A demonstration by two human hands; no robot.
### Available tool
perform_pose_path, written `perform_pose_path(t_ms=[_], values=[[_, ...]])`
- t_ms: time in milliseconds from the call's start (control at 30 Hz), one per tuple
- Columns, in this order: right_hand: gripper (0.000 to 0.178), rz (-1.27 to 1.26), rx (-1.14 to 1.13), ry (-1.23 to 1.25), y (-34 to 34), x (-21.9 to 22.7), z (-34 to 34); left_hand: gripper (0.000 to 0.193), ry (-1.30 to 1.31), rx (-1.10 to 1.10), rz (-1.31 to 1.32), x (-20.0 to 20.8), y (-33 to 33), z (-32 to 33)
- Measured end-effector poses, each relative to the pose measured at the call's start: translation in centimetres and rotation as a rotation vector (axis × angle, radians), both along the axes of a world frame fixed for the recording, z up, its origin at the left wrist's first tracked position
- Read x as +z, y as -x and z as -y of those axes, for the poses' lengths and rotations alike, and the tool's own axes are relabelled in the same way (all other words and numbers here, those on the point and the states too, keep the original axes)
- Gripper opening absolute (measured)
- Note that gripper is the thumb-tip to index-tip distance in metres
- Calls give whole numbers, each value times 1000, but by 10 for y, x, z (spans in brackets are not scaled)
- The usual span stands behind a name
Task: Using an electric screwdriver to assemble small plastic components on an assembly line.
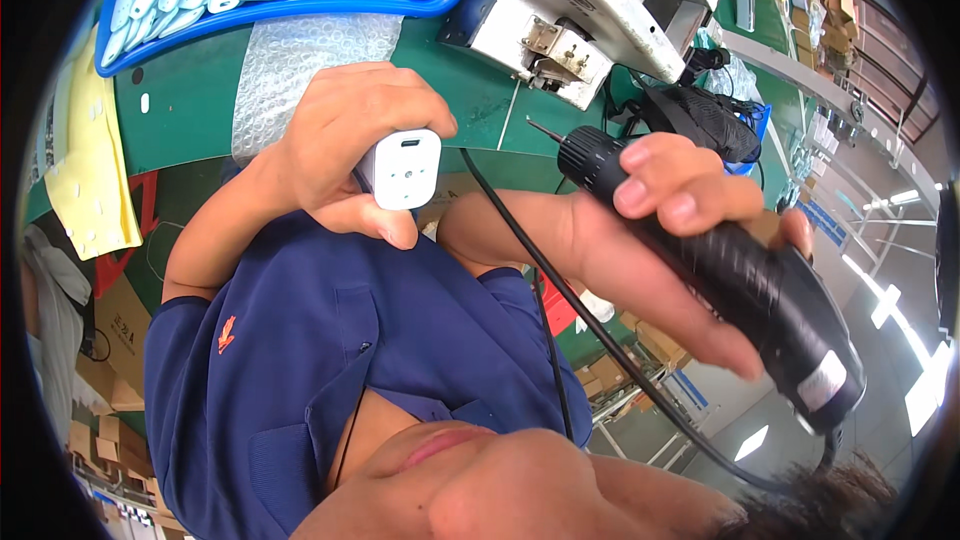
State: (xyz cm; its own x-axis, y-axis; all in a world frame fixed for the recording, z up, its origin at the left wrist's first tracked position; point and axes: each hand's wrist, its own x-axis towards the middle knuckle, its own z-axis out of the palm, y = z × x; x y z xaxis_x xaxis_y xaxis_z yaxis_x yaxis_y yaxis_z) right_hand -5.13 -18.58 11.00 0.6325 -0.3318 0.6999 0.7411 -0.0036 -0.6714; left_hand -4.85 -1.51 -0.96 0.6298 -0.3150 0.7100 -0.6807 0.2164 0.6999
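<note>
My left hand (pixel 345 135) is closed round a small white plastic casing (pixel 408 172). The casing's end face is turned toward the view, showing a dark slot and several small holes. My right hand (pixel 690 190) grips a black electric screwdriver (pixel 740 280). Its thin bit (pixel 543 128) points up and to the left, apart from the casing and level with it or a little higher. A black cable (pixel 600 330) runs from the tool's rear end across in front of my body. My left fingers hide the rest of the casing.
A blue tray (pixel 300 15) full of white casings stands at the far left of the green table (pixel 190 125). Bubble wrap (pixel 310 45) lies before it. A metal machine (pixel 570 35) stands far right, beside a black bag (pixel 700 120). Yellow paper (pixel 90 170) hangs at the left.
</note>
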Motion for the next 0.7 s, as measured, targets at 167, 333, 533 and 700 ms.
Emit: perform_pose_path(t_ms=[167, 333, 533, 700], values=[[64, -14, 287, -6, 29, 24, 2, 66, -1, -18, 10, 3, 0, 2], [39, 91, 493, -130, 28, 29, -2, 63, -29, 39, -8, 3, 1, 6], [38, 47, 520, -110, 26, 28, -13, 70, -105, 38, 47, 5, -1, 6], [39, -27, 539, -71, 26, 27, -12, 70, -80, 44, 50, 3, 0, 7]])
